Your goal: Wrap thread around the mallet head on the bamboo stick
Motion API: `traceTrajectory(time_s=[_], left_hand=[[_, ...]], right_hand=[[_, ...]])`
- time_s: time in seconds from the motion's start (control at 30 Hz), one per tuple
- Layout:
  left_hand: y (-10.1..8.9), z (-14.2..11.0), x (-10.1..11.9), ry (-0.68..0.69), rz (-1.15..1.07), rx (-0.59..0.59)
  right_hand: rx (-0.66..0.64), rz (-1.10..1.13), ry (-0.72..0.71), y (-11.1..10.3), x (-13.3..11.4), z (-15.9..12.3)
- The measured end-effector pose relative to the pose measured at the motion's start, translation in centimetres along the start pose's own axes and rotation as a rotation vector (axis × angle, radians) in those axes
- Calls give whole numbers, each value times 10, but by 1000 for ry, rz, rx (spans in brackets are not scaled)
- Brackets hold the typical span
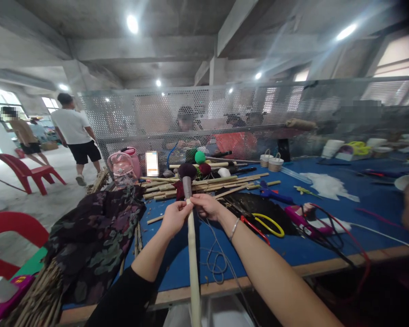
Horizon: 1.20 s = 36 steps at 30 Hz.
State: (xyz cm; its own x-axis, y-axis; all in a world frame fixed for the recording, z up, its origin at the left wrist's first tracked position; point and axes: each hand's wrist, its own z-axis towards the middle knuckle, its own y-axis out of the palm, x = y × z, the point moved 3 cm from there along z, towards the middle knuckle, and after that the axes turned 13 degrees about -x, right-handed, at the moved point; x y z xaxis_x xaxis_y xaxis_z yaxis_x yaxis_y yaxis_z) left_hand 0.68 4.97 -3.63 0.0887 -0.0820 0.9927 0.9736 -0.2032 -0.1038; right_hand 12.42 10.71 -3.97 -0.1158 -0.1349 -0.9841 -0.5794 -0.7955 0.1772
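Note:
A long pale stick (192, 259) runs from the bottom of the view up across the table edge. Its far end carries a grey wrapped section (187, 187) topped by a dark, fuzzy-looking ball (187, 171). My left hand (175, 217) pinches the stick just below the wrapping. From the other side, my right hand (207, 207) has its fingertips closed at the same spot, seemingly on the grey cord (218, 265), which hangs in loops below it. What lies between those fingertips is too small to make out clearly.
Scissors (267, 225) with yellow and red handles and a magenta glue gun (306, 221) lie to the right on the blue table (177, 268). Sticks (225, 184) are piled ahead, below a perforated metal screen (150, 113). Camouflage cloth (92, 240) covers the left side. People are nearby.

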Motion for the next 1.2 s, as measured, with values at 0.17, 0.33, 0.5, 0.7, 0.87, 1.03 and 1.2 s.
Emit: traceTrajectory(time_s=[0.17,0.33,0.5,0.7,0.87,1.03,1.2], left_hand=[[9,-4,4,-41,-230,-141],[0,-4,2,-33,92,19],[-3,-3,3,-77,207,75],[13,-5,9,-80,-308,-128],[15,-9,8,-162,-328,-236],[-1,-6,5,-60,138,-49],[-1,-5,4,-82,92,-59]], right_hand=[[-37,48,-60,1,-5,-4],[67,-25,-50,0,0,-2],[89,-10,-39,1,1,-1],[-31,185,-89,4,-2,-2],[-4,88,-84,4,-2,-2],[108,-57,-7,2,0,-1],[93,-54,6,2,1,-1]])
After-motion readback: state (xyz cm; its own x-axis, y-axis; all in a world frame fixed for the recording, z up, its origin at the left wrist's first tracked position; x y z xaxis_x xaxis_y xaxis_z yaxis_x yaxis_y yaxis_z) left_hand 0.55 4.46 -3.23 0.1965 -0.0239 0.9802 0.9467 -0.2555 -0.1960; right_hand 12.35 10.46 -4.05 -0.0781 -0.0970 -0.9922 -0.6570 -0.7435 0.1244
